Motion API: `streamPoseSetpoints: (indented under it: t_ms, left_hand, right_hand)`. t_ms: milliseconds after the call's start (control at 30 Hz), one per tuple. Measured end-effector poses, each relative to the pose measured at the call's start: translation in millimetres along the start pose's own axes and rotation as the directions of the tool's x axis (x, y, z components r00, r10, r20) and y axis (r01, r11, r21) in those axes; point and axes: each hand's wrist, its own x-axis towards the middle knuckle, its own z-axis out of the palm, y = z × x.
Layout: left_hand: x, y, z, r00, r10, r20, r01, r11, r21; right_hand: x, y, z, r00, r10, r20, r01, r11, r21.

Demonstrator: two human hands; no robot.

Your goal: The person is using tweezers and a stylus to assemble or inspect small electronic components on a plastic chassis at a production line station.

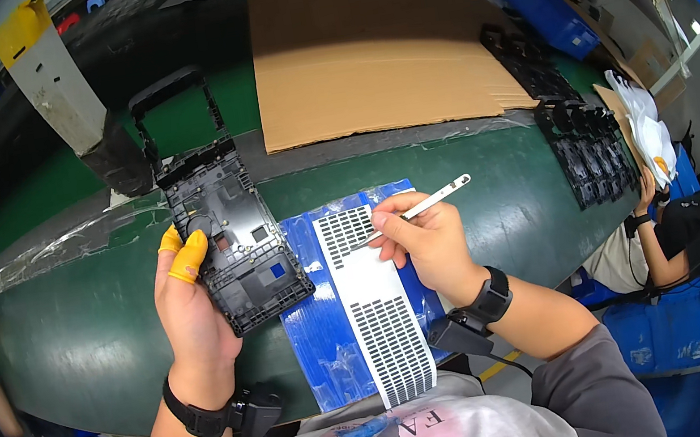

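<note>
My left hand (197, 309), with yellow finger cots on the thumb and a finger, grips a black plastic housing (234, 227) by its left edge. The housing is tilted and has a frame-like handle at its far end; a small blue square sits near its lower end. In my right hand (431, 243) is a pair of white tweezers (445, 190), pinched between thumb and fingers. Their tips reach over a white sheet of small black rectangular stickers (389, 330). A bare white band crosses the sheet's middle. Beneath the sheet lies a blue board (320, 350) covered with clear tape.
A large cardboard sheet (370, 53) lies beyond the green table (499, 187). Several black plastic parts (588, 147) stand in rows at the right. A blue bin (549, 8) is farther back. A grey post (64, 89) rises at left. Another person (687, 231) sits at the right.
</note>
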Motion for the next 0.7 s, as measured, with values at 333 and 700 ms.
streamPoseSetpoints:
  t_ms: [333,700]
  left_hand:
    - [0.4,-5.9,-3.7,1.000,0.025,-0.005,-0.026,1.000,-0.010]
    - [-1.4,-9.1,-1.5,0.999,0.033,0.034,-0.034,0.999,0.020]
  right_hand:
    - [-1.6,0.4,1.9,1.000,0.026,0.015,-0.026,0.999,-0.029]
    - [-2.6,1.6,3.2,1.000,0.003,0.011,-0.002,1.000,-0.012]
